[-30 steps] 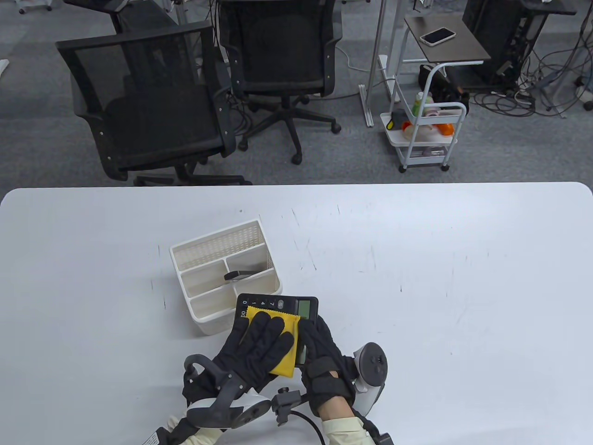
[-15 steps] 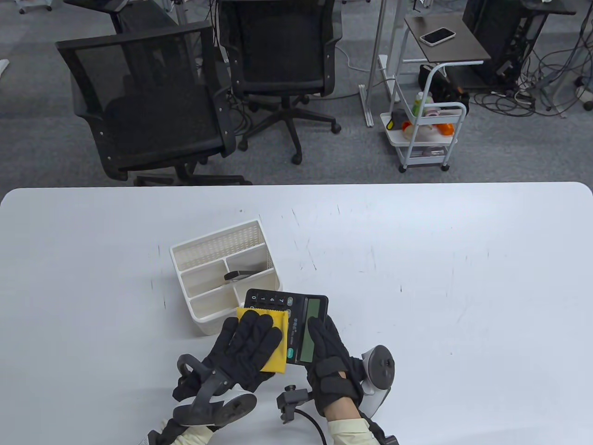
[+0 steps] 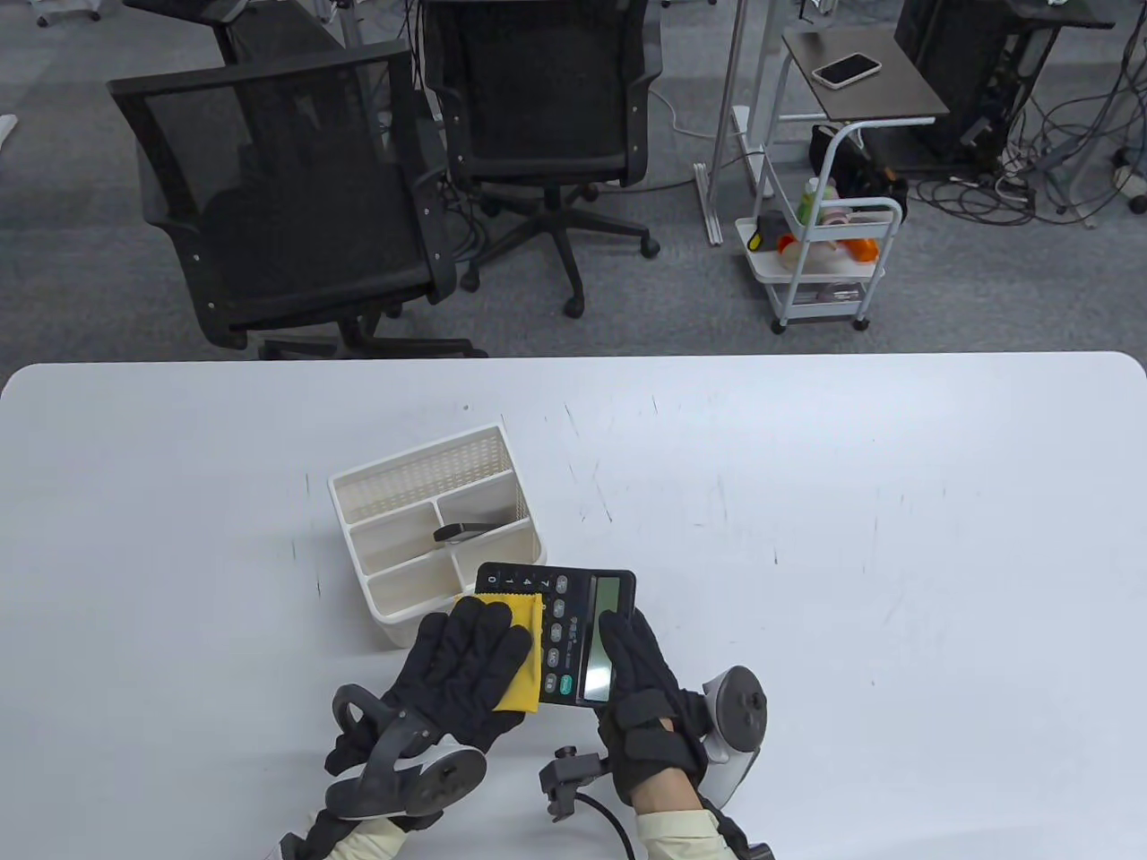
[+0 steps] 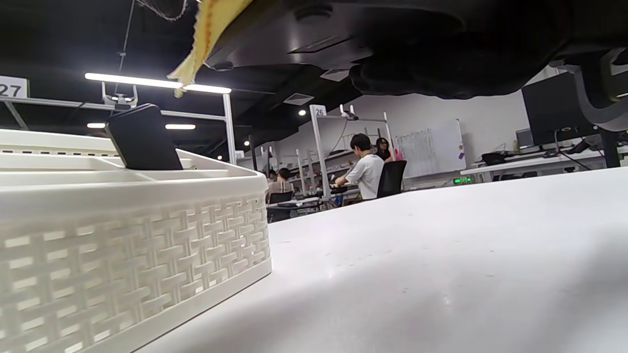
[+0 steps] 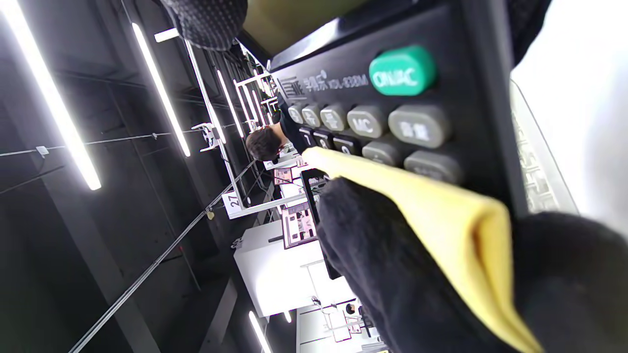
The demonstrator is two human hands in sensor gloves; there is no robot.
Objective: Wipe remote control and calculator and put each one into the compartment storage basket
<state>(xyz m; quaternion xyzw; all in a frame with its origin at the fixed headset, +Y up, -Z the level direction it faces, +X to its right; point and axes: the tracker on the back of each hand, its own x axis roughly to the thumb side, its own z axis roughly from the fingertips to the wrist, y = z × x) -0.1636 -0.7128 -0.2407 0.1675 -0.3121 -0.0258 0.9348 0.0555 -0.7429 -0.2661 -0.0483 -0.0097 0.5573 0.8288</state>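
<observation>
The black calculator point(image 3: 573, 638) is held just above the table, beside the basket's near right corner. My right hand point(image 3: 638, 665) grips its right edge next to the display. My left hand point(image 3: 473, 656) lies flat with straight fingers on a yellow cloth point(image 3: 527, 647), pressing it onto the left part of the keys. From the right wrist the keys point(image 5: 392, 113) and the cloth point(image 5: 431, 206) are close up. The black remote control point(image 3: 461, 532) stands tilted in the white compartment basket point(image 3: 421, 475), in a middle right compartment; the same remote point(image 4: 142, 139) sticks above the basket wall point(image 4: 127, 235).
The white table point(image 3: 851, 537) spreads wide to the right and far side of the basket. Two black office chairs point(image 3: 296, 197) stand beyond the far edge, with a small white cart point(image 3: 824, 260) on the floor. From the left wrist, people sit at distant desks.
My left hand and the cloth have slid left and toward me across the calculator, uncovering more keys. The calculator and my right hand have shifted slightly right.
</observation>
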